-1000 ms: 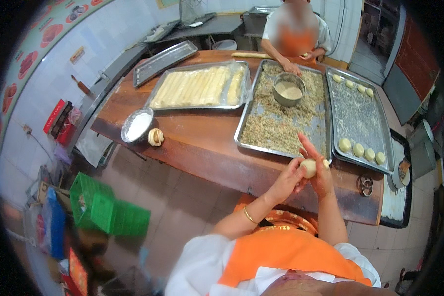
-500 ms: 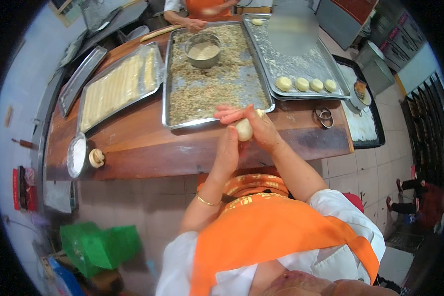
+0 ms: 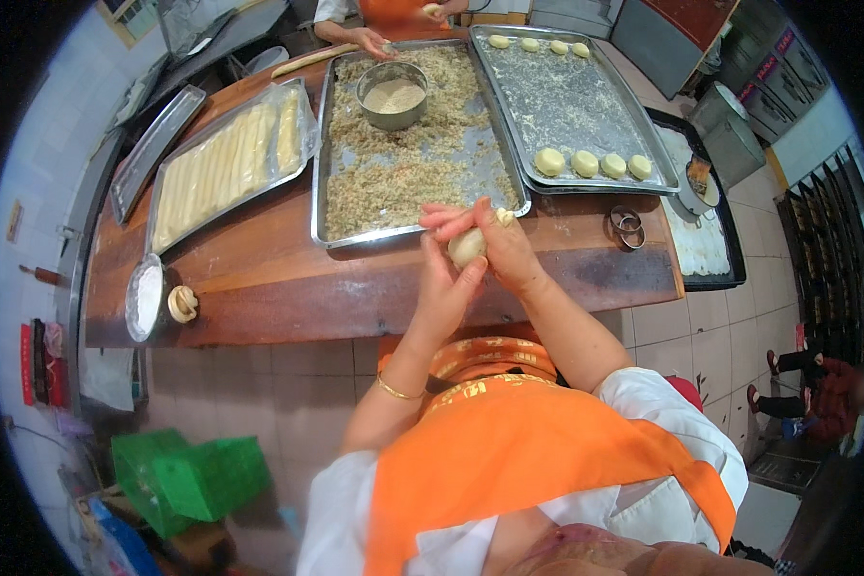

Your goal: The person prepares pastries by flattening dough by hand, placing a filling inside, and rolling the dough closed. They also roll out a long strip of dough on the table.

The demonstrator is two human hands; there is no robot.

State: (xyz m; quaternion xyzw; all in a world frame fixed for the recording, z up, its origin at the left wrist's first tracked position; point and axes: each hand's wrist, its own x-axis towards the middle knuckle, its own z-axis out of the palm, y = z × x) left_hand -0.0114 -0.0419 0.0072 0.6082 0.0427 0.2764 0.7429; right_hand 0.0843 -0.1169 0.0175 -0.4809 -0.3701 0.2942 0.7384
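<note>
A pale, rounded dough ball (image 3: pixel 467 249) sits between my two hands above the near edge of the wooden table. My left hand (image 3: pixel 444 283) cups it from the left and below, its thumb lying against the near side. Over the top and right side curls my right hand (image 3: pixel 507 252), and a small lump of dough (image 3: pixel 505 218) shows by its fingers. Just beyond my hands lies a metal tray (image 3: pixel 374 236) spread with crumbly brownish filling. A round metal bowl (image 3: pixel 392 119) stands in that tray with pale powdery stuff inside.
A floured tray (image 3: pixel 586 106) at the right holds rows of dough rounds. Two metal rings (image 3: pixel 628 228) lie near it. To the left are a tray of plastic-covered dough strips (image 3: pixel 226 158) and a flour bowl (image 3: pixel 146 300). Across the table, a co-worker's hand (image 3: pixel 370 42) hovers by the filling.
My left thumb has moved onto the near side of the dough ball, which sits slightly further left. The co-worker's hands across the table have shifted.
</note>
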